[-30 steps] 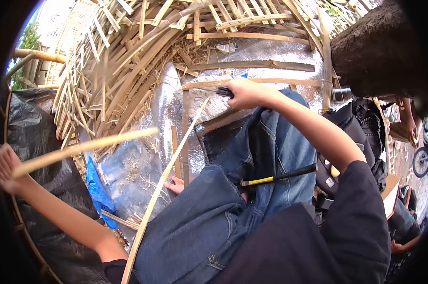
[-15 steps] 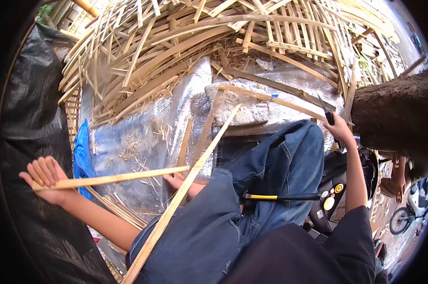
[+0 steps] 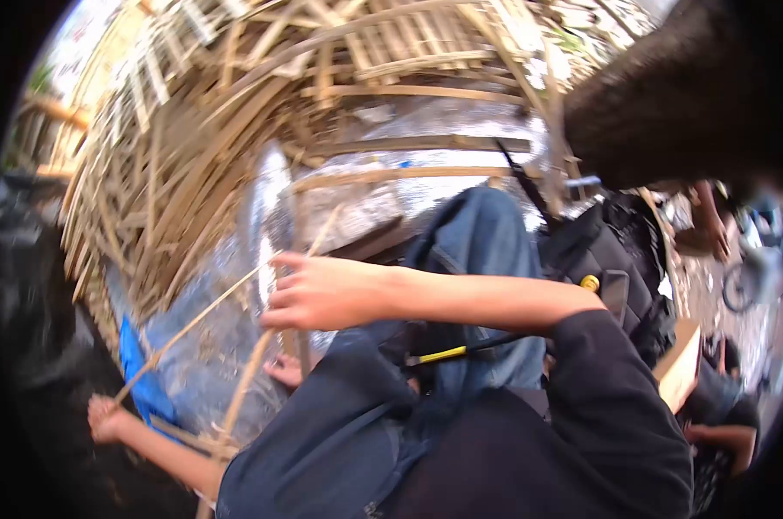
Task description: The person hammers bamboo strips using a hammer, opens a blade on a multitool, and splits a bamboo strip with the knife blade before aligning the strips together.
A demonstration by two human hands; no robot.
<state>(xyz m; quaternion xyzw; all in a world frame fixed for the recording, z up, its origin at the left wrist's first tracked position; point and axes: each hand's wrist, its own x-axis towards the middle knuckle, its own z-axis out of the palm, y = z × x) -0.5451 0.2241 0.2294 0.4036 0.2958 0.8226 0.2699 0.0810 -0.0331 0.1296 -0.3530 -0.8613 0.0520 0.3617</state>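
My left hand (image 3: 106,418), at the lower left, is closed around one end of a thin bamboo strip (image 3: 192,323). The strip slants up to my right hand (image 3: 318,292), whose bent fingers meet its far end. A longer bamboo strip (image 3: 246,381) passes beneath my right hand, and its tip shows above the knuckles; blur hides which strip the fingers grip. A dark-bladed knife (image 3: 526,183) stands slanted beside my raised knee, apart from both hands. Across my lap lies a tool with a yellow and black handle (image 3: 443,355).
A large heap of split bamboo (image 3: 192,182) curves around the far side. A stone block (image 3: 352,212) sits on silvery sheeting. A thick trunk (image 3: 668,95) and a black bag (image 3: 603,246) are at right; a blue plastic sheet (image 3: 145,372) is at left. Other people are at far right.
My right hand has let go of the knife and moved left across my lap to the bamboo strips. My left hand has lowered, tilting its strip upward. The view has turned.
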